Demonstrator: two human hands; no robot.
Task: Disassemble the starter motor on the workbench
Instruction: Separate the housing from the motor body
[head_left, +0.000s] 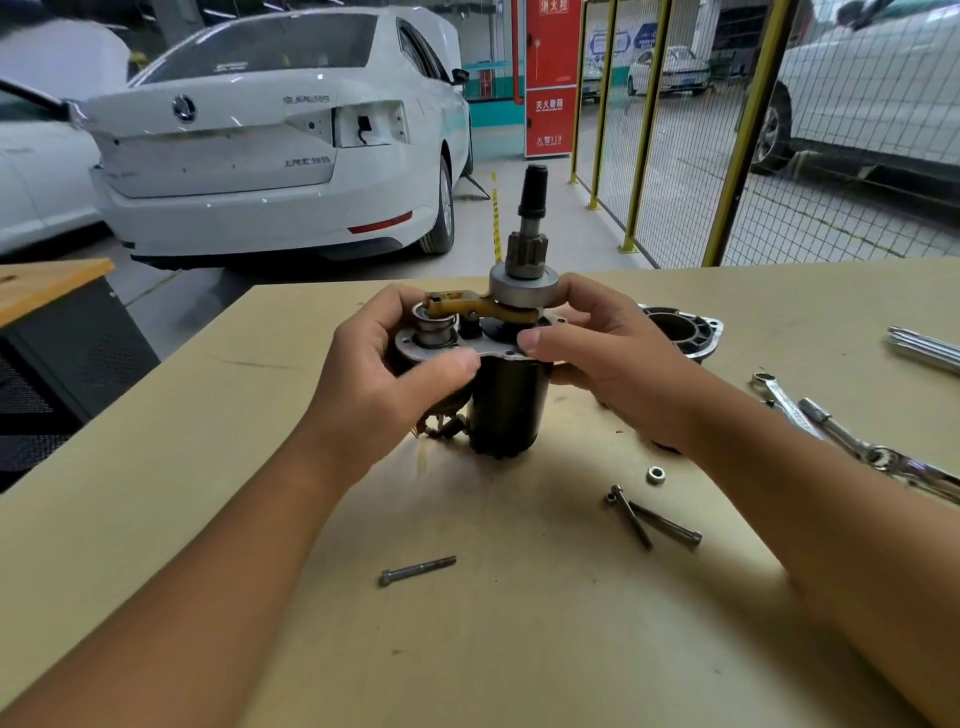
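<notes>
The starter motor (506, 400) is stood upright near the middle of the workbench (519, 649), its dark cylindrical body resting on the bench top and its pinion shaft (529, 218) pointing straight up. The grey end plate (457, 340) at the top of the body is gripped from both sides: the left hand (395, 374) is curled round the plate's left edge beside the solenoid plunger (431, 325), thumb pressed on the rim, while the right hand (597, 353) is curled round the right edge, thumb on the rim and fingers reaching behind the yellow shift fork (467, 306). Just behind the right hand, the removed drive housing (685, 327) is seen lying on the bench. Toward the right edge of the bench, a combination wrench (779, 397) and a ratchet handle (852, 439) are laid close together, with a further bright tool (924, 348) beyond them. A nut (656, 474) is found just in front of the right wrist, two crossed long bolts (652, 519) lie nearer the viewer, and a single bolt (415, 570) lies apart to the left. The bench's far edge runs just behind the motor and its left edge slants away toward a dark cabinet (62, 364); the widest bare surface is left in the near half of the bench. Beyond the bench, a white car (270, 145) and a yellow mesh fence (727, 156) are visible.
</notes>
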